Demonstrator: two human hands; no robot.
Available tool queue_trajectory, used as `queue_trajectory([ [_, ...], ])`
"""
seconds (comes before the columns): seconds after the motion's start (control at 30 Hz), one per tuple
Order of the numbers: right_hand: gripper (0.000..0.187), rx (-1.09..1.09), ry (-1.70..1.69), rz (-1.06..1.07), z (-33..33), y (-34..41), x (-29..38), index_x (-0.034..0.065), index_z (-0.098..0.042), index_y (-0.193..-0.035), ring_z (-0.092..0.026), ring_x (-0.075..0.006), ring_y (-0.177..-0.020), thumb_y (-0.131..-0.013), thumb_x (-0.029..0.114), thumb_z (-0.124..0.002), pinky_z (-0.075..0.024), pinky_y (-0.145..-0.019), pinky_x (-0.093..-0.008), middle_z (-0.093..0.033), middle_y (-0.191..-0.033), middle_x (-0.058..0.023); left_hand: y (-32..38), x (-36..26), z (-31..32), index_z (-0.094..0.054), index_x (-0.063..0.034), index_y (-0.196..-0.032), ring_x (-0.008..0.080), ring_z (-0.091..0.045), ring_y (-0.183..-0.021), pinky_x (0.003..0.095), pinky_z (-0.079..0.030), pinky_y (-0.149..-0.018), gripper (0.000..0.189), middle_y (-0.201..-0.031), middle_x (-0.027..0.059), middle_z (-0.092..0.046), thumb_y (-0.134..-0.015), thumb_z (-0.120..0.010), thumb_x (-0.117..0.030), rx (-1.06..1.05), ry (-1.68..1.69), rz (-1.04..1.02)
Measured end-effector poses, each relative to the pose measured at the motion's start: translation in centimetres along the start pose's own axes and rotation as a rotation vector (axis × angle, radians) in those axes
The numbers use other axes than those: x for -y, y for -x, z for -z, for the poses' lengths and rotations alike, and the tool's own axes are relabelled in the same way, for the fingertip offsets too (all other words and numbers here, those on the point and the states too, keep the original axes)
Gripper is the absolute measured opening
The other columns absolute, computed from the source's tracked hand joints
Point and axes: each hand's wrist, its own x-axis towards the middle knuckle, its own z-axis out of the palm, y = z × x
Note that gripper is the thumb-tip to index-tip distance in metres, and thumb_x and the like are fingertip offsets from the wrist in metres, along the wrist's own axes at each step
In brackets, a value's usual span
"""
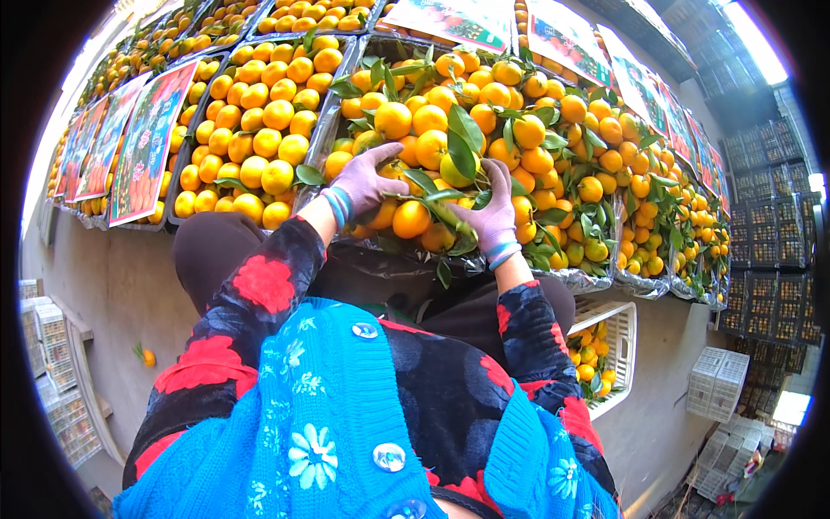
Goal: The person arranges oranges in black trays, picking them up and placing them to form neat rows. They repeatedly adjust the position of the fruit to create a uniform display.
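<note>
Both hands wear light purple knit gloves with blue cuffs and rest on a plastic-lined crate heaped with leafy mandarins (431,149). At the left of the crate's front part, my left hand (368,185) touches fruit, its thumb and fingers spread around a mandarin partly hidden behind them. My right hand (487,211) is at a leafy stem (454,217) near the crate's front edge, fingers bent upward beside a greenish mandarin (458,170). Whether it grips the stem is unclear. A bare orange mandarin (411,219) lies between the hands.
A neatly filled mandarin crate (259,130) adjoins on the left, more fruit crates (642,214) on the right. Printed sheets (152,143) cover some crates. A white plastic basket (629,363) of mandarins stands by the right knee. One mandarin (149,357) lies on the floor at left.
</note>
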Motion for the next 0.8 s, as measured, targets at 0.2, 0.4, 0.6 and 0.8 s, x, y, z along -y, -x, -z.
queue_trajectory([
  [0.2, 0.101, 0.212, 0.407, 0.085, -0.4, -0.2, -1.0, 0.0083, -0.04, -0.142, -0.044, -0.0426, -0.129, -0.057, 0.032, -0.089, -0.0421, -0.107, -0.0459, -0.036, -0.15, -0.0167, -1.4, 0.6, -1.1, -0.047, -0.0011, -0.144, 0.0225, -0.058, -0.116, 0.0305, -0.047, -0.1, 0.083, -0.131, 0.0156, -0.06, -0.068, -0.077, -0.017, -0.056, -0.187, 0.01],
  [0.4, 0.086, 0.103, 0.136, 0.087, -0.8, -0.4, -2.1, 0.004, -0.047, -0.137, -0.044, -0.0386, -0.132, -0.064, 0.028, -0.086, -0.0419, -0.108, -0.0427, -0.042, -0.145, -0.0178, -0.7, 2.4, -2.4, -0.055, -0.0014, -0.139, 0.0205, -0.06, -0.116, 0.0283, -0.048, -0.099, 0.068, -0.133, 0.0103, -0.06, -0.071, -0.062, 0.003, -0.187, 0.393, 0.06],
  [0.6, 0.084, -0.041, -0.144, -0.012, -0.3, -0.7, -0.3, 0.0026, -0.047, -0.137, -0.058, -0.0281, -0.117, -0.067, 0.027, -0.087, -0.0476, -0.099, -0.034, -0.054, -0.133, -0.0155, -1.6, 1.1, -3.2, -0.056, -0.0021, -0.135, 0.0244, -0.066, -0.107, 0.0356, -0.054, -0.093, 0.052, -0.124, 0.0131, -0.065, -0.084, -0.05, 0.004, -0.232, 0.876, 0.206],
  [0.8, 0.083, -0.023, -0.484, -0.18, -0.1, -2.2, 2.2, 0.0009, -0.047, -0.14, -0.056, -0.0223, -0.121, -0.071, 0.028, -0.086, -0.0447, -0.103, -0.0324, -0.06, -0.13, -0.0128, -0.5, -3.4, -2.8, -0.061, -0.0037, -0.125, 0.0256, -0.07, -0.099, 0.0396, -0.058, -0.086, 0.035, -0.114, 0.0127, -0.068, -0.094, -0.046, -0.011, -0.012, 1.032, 0.249],
])
